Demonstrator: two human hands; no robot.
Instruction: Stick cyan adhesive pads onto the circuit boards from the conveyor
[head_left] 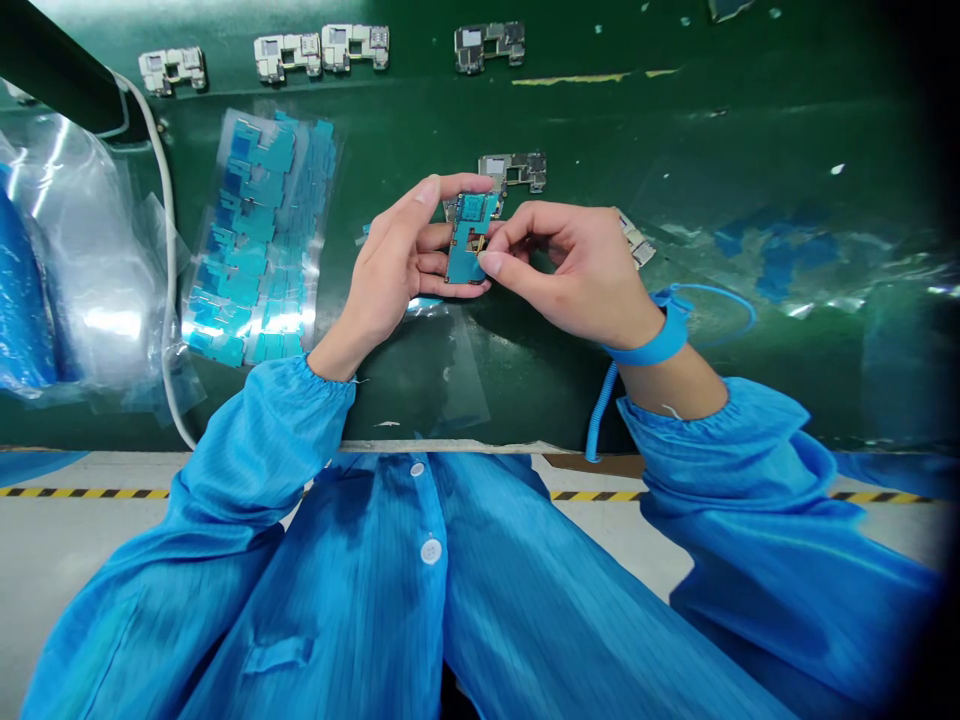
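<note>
My left hand [397,245] holds a small circuit board [466,262] with blue-green film on its face, its fingers beneath and around the board. My right hand [574,265], with a blue wrist strap [652,340], has thumb and index finger pinched at the board's right edge; whatever lies between the fingertips is too small to make out. Just behind the held board, another board [529,172] lies on the green table [405,120]. Part of a further board [636,238] shows beyond my right hand.
Sheets of blue-green film pieces [259,240] lie at the left, beside a white cable [166,200] and clear plastic bags [90,250]. Several boards [356,47] line the back. Clear film with blue pieces [787,255] is at the right.
</note>
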